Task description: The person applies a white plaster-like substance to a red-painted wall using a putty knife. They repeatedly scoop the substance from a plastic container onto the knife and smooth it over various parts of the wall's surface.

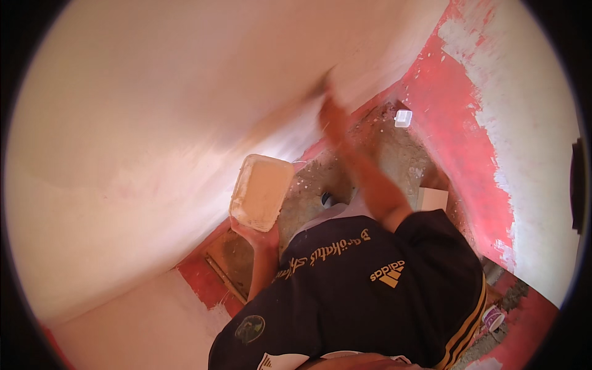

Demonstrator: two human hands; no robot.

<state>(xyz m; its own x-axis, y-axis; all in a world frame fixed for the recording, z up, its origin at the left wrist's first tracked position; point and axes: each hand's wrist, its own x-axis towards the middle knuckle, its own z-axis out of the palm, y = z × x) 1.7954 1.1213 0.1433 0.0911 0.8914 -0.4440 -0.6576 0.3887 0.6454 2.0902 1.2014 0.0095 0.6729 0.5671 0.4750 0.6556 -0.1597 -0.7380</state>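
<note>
Clearly, the left hand [251, 233] grips the near end of a tub [237, 196] of tan stuff [265, 190], held up in front of the person, close to the big pale wall [142, 135]. The right hand [332, 111] is a blur by that wall, with a dark, smeary thing [323, 81] at its tip, and I cannot tell if its fingers are closed. Farther out, a little white box [403, 118] sits near the red and white wall [447, 92].

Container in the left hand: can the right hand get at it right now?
Probably yes: the right hand, blurred near the wall, has nothing visible between it and the container.
</note>
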